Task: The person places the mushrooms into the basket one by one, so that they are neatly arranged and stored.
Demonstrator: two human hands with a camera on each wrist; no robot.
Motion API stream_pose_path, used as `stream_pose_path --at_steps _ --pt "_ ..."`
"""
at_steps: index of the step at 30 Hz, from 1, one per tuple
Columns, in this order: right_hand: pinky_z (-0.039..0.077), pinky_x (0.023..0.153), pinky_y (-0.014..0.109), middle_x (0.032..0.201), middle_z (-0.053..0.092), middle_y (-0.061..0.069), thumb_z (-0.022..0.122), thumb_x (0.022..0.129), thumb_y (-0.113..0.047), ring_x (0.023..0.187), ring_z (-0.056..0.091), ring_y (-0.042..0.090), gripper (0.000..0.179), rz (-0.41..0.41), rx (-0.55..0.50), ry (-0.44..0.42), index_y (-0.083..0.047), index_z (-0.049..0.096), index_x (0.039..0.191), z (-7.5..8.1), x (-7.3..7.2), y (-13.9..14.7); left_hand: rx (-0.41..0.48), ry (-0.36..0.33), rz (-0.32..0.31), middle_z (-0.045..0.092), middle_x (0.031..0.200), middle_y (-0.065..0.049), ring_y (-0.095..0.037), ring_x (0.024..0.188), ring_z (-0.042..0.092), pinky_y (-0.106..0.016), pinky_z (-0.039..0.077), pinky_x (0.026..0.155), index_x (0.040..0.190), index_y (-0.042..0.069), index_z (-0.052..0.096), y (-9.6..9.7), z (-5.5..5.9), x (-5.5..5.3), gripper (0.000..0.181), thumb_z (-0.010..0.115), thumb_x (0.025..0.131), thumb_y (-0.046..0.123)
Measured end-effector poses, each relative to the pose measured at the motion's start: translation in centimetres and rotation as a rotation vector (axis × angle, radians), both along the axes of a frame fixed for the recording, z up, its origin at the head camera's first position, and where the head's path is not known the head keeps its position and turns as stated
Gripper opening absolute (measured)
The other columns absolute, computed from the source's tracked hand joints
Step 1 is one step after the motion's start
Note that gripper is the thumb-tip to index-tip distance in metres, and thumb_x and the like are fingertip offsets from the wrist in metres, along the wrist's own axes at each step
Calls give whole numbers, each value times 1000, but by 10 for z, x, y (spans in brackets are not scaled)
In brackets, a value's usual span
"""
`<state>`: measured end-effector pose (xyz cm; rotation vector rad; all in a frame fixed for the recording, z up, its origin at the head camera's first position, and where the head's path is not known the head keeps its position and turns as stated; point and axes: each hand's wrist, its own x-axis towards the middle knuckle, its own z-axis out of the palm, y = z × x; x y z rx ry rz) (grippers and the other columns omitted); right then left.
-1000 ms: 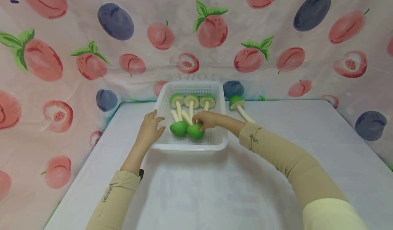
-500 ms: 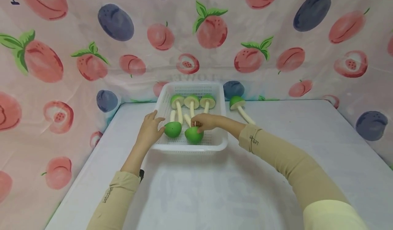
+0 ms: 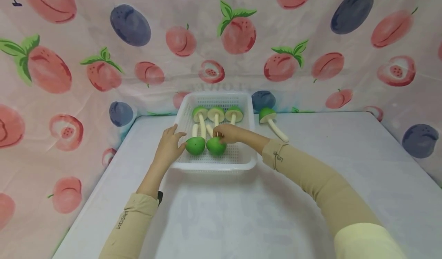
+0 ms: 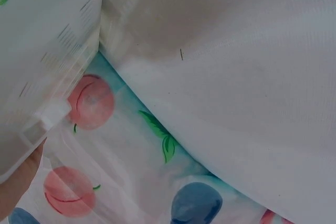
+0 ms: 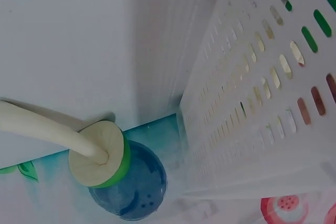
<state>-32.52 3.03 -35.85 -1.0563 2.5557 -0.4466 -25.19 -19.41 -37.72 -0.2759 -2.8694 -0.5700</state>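
Note:
A white perforated plastic basket (image 3: 214, 166) holds several toy mushrooms with green caps and pale stems. Three lie in a back row, among them the middle mushroom (image 3: 216, 114). In front are two with caps toward me, a left mushroom (image 3: 195, 146) and a right mushroom (image 3: 216, 147). My right hand (image 3: 228, 133) reaches over the basket's right side and pinches the right front mushroom by its cap, covering part of its stem. My left hand (image 3: 168, 145) rests at the left rim with fingers spread, its thumb close to the left front cap.
Another green-capped mushroom (image 3: 272, 124) lies on the white table (image 3: 221, 213) outside the basket, to its right. Behind stands a fruit-printed cloth (image 3: 238, 71), which also runs along the left and right sides.
The two front mushrooms have moved apart; the left one shifted left toward my left thumb. My right hand has drawn the right one slightly left. The left hand has stayed put.

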Motion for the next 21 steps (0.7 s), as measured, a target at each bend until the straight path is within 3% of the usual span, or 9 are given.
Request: stream_pose_path --at_steps 13,21 --pt "52 90 36 113 64 18 63 87 -3 106 61 30 28 -104 -46 57 0 59 115 3 2 -3 -4 1 -3 33 145 -31 -46 134 32 -56 29 111 119 -3 61 1 1 -1 35 64 87 11" --pt "53 85 34 105 66 18 64 86 -4 99 62 28 25 -91 -77 71 2 61 111 3 4 0 -11 -10 -2 33 146 -31 -46 134 30 -56 28 112 120 -3 61 1 0 -1 36 63 87 12"
